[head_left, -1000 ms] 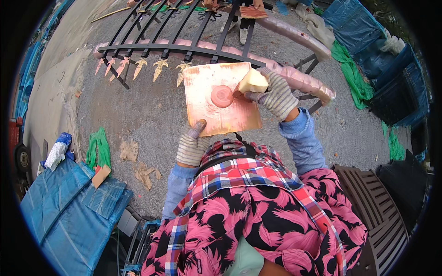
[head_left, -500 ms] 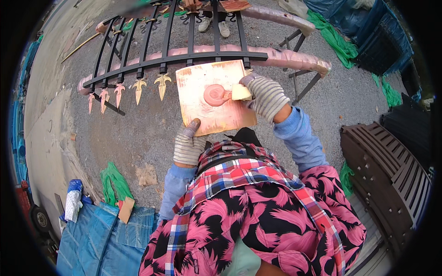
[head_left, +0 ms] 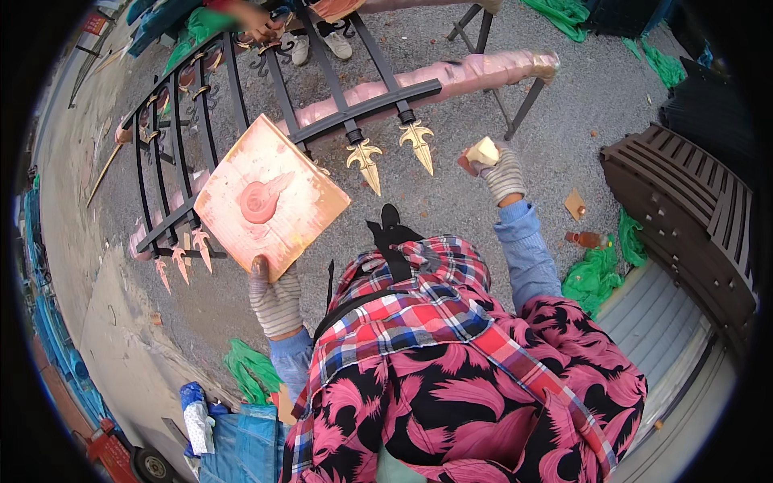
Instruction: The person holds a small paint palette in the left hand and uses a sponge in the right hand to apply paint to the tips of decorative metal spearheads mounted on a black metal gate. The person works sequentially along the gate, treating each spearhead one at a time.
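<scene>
- Iron fence panel: black bars lying flat across pink-wrapped trestle rails, over the gravel ground. The largest item of the work. Two finials nearest me read gold; the row of finials at lower left reads pinkish-copper, not the same tone. My judgement: the tips are partly coated, and the bars themselves show no fresh colour that I can tell.
- Square board: serving as a palette, tilted, held up in front of the panel and overlapping its bars in this view. A pink-red puddle of paint sits near its middle, with smears all over the face. Paint is left on it, so there is stock for more coating.
- My left hand: gloved, grip closed on the lower edge of the board, fingers under it and thumb on top. It carries the board clear of any surface.
- My right hand: gloved, raised to the right of the gold finials and apart from them; grip closed around a pale sponge block. The block is not touching the panel now.
- Another person's feet stand at the far side of the panel.
- Left to do, as judged: remaining finials; extent hidden at the frame's rim.
</scene>
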`<move>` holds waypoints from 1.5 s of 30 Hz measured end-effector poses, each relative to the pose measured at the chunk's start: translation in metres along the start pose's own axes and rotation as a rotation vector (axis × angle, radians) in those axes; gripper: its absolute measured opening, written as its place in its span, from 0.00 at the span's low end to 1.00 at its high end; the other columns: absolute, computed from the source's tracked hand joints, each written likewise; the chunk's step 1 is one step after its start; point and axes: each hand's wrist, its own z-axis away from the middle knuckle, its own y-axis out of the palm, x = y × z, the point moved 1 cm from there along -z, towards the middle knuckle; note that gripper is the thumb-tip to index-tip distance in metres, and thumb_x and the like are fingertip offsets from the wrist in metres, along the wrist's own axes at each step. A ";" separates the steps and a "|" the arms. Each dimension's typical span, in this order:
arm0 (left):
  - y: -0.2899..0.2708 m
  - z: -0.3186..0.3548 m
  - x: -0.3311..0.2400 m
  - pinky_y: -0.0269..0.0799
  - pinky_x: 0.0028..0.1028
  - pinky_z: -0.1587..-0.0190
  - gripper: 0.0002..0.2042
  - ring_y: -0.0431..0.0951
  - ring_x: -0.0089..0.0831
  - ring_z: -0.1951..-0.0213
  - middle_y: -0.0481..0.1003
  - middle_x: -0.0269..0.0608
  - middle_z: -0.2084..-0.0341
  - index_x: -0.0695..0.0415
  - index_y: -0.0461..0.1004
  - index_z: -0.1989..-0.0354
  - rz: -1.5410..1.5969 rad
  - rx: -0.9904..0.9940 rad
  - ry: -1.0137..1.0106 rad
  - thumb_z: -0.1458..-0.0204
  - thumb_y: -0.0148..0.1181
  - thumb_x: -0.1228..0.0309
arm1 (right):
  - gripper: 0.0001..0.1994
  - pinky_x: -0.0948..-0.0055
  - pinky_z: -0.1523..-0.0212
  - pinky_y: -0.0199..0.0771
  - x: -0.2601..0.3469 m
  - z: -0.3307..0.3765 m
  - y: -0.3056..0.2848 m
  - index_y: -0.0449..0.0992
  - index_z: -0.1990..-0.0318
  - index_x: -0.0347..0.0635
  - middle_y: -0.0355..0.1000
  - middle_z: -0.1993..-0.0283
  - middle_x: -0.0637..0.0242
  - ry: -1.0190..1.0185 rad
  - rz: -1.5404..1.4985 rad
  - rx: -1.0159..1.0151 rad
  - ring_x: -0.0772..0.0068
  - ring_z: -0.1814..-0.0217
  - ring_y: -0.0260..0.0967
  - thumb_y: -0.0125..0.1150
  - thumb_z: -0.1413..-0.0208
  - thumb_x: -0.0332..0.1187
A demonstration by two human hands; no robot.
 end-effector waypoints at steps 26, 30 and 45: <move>0.012 -0.125 -0.055 0.50 0.36 0.41 0.30 0.58 0.36 0.45 0.59 0.45 0.48 0.66 0.52 0.46 -0.170 -0.057 -0.097 0.57 0.58 0.73 | 0.23 0.69 0.64 0.70 -0.029 0.000 0.094 0.69 0.60 0.36 0.70 0.65 0.56 0.245 0.396 -0.105 0.61 0.64 0.69 0.68 0.68 0.32; 0.010 -0.149 -0.055 0.51 0.36 0.41 0.29 0.59 0.37 0.46 0.60 0.46 0.49 0.68 0.53 0.46 -0.212 0.005 -0.167 0.57 0.58 0.72 | 0.23 0.69 0.65 0.70 -0.052 -0.018 0.108 0.69 0.60 0.38 0.70 0.65 0.56 0.241 0.020 -0.275 0.60 0.65 0.69 0.67 0.68 0.31; 0.013 -0.134 -0.038 0.49 0.34 0.41 0.33 0.57 0.35 0.45 0.57 0.44 0.47 0.64 0.50 0.44 -0.262 -0.092 -0.181 0.58 0.60 0.69 | 0.17 0.73 0.65 0.71 0.023 -0.048 0.135 0.69 0.61 0.41 0.70 0.66 0.62 0.079 0.452 -0.017 0.66 0.65 0.68 0.62 0.64 0.26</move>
